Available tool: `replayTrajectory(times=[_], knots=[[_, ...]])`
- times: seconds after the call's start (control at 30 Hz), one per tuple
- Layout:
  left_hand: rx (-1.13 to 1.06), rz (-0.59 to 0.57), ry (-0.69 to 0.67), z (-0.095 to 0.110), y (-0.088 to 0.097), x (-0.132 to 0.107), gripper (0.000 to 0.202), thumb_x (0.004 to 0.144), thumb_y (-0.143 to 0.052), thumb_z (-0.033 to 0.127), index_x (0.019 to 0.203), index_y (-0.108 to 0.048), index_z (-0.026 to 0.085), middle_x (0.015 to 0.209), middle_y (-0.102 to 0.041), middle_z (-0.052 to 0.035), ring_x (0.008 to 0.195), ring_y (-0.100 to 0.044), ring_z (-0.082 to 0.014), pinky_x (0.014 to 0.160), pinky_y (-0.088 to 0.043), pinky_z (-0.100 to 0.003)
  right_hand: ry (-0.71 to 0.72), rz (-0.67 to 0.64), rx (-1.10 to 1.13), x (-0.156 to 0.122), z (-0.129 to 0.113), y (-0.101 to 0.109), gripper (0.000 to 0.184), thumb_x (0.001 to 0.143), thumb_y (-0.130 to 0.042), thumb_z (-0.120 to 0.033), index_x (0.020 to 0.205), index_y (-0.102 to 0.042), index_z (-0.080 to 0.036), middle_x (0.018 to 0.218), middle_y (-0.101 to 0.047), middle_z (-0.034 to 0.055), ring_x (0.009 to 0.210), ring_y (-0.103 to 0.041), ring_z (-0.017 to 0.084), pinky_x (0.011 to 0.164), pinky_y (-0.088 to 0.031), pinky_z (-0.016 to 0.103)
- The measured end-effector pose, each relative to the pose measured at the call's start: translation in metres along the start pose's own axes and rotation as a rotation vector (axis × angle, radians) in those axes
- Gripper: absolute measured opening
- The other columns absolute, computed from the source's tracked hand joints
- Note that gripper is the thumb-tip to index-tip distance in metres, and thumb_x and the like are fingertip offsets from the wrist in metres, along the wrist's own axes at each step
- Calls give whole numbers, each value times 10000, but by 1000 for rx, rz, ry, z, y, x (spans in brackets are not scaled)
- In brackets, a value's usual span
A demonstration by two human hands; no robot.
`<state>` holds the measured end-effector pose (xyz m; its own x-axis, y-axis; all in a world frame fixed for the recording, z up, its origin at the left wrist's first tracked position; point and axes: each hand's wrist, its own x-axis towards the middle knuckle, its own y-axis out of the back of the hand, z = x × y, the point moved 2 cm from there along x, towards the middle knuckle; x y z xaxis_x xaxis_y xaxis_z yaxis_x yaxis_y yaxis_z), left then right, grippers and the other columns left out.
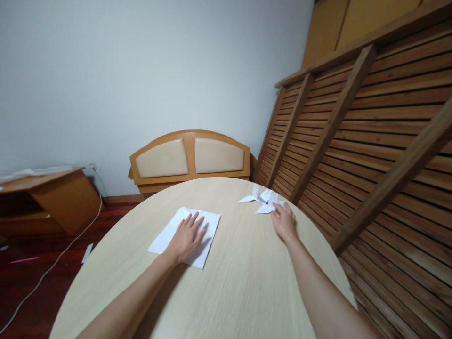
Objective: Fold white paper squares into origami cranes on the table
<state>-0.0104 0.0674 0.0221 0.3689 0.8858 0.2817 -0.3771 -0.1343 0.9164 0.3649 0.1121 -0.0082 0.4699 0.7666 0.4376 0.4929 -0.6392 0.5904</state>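
Observation:
My left hand [186, 238] lies flat with its fingers stretched out on a white sheet of paper [212, 225] on the round pale wooden table [233, 282]. My right hand [284, 222] reaches to the table's far right side. Its fingertips touch a small folded white paper figure [264, 198] that rests there; the fingers look loosely extended, not wrapped round it.
A slatted wooden bed frame [374, 141] leans against the wall at the right, close to the table edge. A wooden headboard with beige pads [190, 157] stands behind the table. A low wooden cabinet [52, 200] and a white cable [60, 259] are on the dark floor at left.

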Motion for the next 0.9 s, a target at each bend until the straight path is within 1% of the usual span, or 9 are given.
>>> replayTrajectory(times=[0.1,0.27,0.4,0.47,0.53,0.63,0.7,0.8,0.9], knots=[[-118,57,-42,29,3,-6,519,1001,-399,475,1431,-493,201,1579,-356,-137,1466,-304,-337,1179,-259,-581,-7,-42,10,3,14,-10,434,842,-499,-305,1202,-705,-177,1414,-543,143,1333,-447,332,1125,-327,491],[-292,121,-103,65,1,-26,436,1010,-407,405,1397,-492,223,1561,-391,-120,1455,-338,-279,1181,-298,-535,-1,-21,20,2,4,-9,407,815,-516,-293,1136,-720,-147,1271,-658,161,1222,-556,315,1061,-407,456],[-403,185,-112,65,-3,-41,351,975,-483,323,1307,-514,216,1441,-524,-139,1361,-468,-271,1143,-355,-522,48,99,39,-6,-28,12,374,855,-464,-289,1100,-714,-154,1224,-679,154,1119,-609,310,997,-450,463],[-493,205,-53,64,-3,-45,352,967,-493,304,1309,-475,223,1391,-559,-144,1318,-512,-263,1107,-396,-505,247,168,186,-20,-58,21,295,865,-476,-278,975,-725,-162,1083,-725,141,1010,-656,282,955,-480,435],[-576,217,-11,65,-1,-47,304,967,-494,294,1264,-461,238,1368,-572,-133,1299,-525,-252,1087,-409,-484,369,93,307,-41,-90,21,238,879,-518,-296,995,-696,-188,976,-738,102,883,-683,243,866,-524,396],[-641,251,-15,70,4,-49,119,962,-497,272,1074,-475,238,1386,-549,-119,1292,-522,-250,1070,-408,-454,367,-32,495,-82,-131,15,360,852,-630,-323,1185,-571,-198,961,-729,76,766,-697,199,760,-561,345],[-647,278,-31,72,7,-50,115,947,-520,261,1046,-468,234,1402,-525,-121,1289,-515,-253,1067,-399,-437,395,-138,563,-109,-151,8,364,846,-658,-305,1183,-552,-217,956,-720,64,776,-701,192,750,-567,331],[-641,319,-39,69,9,-48,159,930,-552,261,1068,-481,227,1381,-518,-127,1266,-512,-254,1047,-396,-411,383,-270,674,-137,-168,0,306,847,-676,-279,1130,-569,-232,976,-704,63,793,-687,182,757,-566,321],[-675,334,-13,63,9,-46,102,942,-538,297,999,-505,218,1255,-584,-115,1139,-568,-245,971,-428,-380,290,-382,857,-146,-172,-6,324,832,-704,-281,1117,-558,-232,957,-687,54,804,-672,177,760,-565,314]])
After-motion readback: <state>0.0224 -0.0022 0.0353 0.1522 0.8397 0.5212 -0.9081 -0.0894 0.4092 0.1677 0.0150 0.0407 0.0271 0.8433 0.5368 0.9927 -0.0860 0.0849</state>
